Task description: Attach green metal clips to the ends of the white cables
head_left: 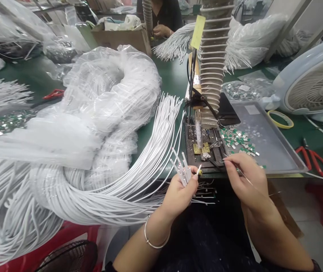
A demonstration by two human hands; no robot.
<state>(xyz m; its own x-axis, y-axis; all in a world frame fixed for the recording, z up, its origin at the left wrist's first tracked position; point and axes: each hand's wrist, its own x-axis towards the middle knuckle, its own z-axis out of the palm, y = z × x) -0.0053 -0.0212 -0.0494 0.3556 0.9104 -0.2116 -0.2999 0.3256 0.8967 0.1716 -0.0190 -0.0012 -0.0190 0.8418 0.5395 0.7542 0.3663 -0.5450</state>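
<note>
My left hand [180,196] is closed around a small bunch of white cables [183,173], their cut ends fanned upward with pinkish tips. One cable end points out to the right near the thumb, beside a small yellow piece. My right hand [248,183] pinches a thin strand of what looks like solder wire [246,177], which runs back across the palm. Between and beyond the hands, a soldering iron [197,124] hangs tip-down in a clamp over a dark stand [190,160]. A lump of solder [205,156] lies below its tip.
Right of the iron, small green circuit boards [239,140] lie on a metal tray [280,145]. Red-handled pliers [317,160], a tape roll [280,119] and a fan [314,79] stand farther right. A large plastic-wrapped cable bundle [101,98] covers the left. A ribbed hose [214,64] hangs centrally; a co-worker [164,17] sits opposite.
</note>
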